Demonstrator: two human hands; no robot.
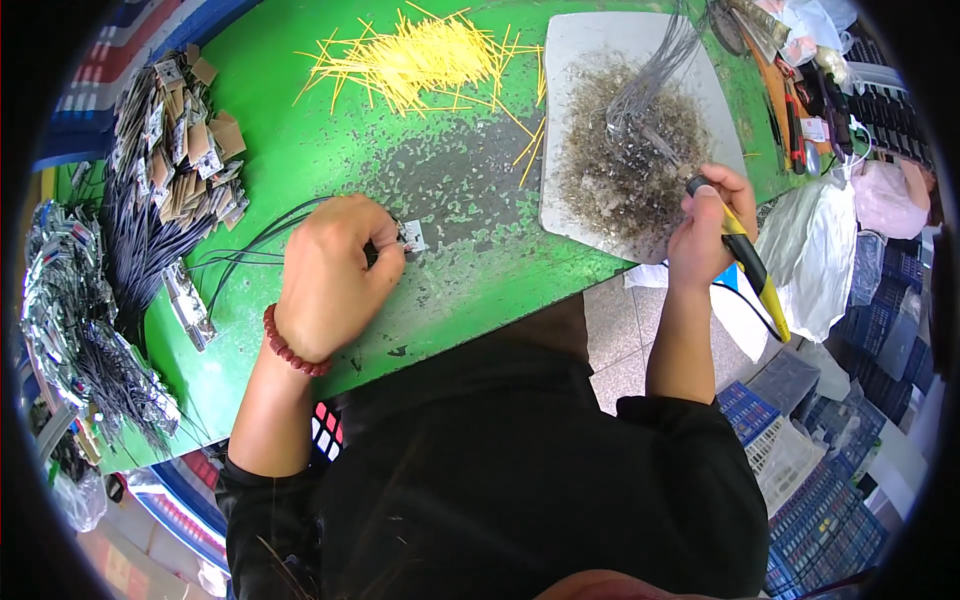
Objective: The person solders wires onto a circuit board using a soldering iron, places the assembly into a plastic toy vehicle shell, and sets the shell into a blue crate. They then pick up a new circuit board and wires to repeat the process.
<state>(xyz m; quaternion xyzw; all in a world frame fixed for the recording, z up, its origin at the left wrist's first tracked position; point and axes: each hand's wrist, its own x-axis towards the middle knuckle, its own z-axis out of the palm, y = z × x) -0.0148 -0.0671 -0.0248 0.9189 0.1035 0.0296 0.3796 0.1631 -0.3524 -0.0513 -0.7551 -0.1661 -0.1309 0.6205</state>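
Note:
My right hand [712,225] is wrapped around the yellow-and-black handle of a soldering iron [757,270]. The iron's tip points up and left over a pale, stained board [572,50], amid dark residue; whether it touches is hard to tell. Thin grey wire strands [655,85] come down onto the board just beyond the tip. On the green table, my left hand [335,255], with a red bead bracelet on its wrist, is closed in a pinch. A small whitish part [412,236] shows at its fingertips, and black leads [245,250] run out to the left behind the hand.
Yellow cut wires [420,60] lie heaped at the far side of the green table [460,290]. Bundles of black-leaded parts [180,150] and silvery pieces [70,300] pile up on the left. Pliers [793,125] and plastic bags stand right; blue crates [830,520] sit below.

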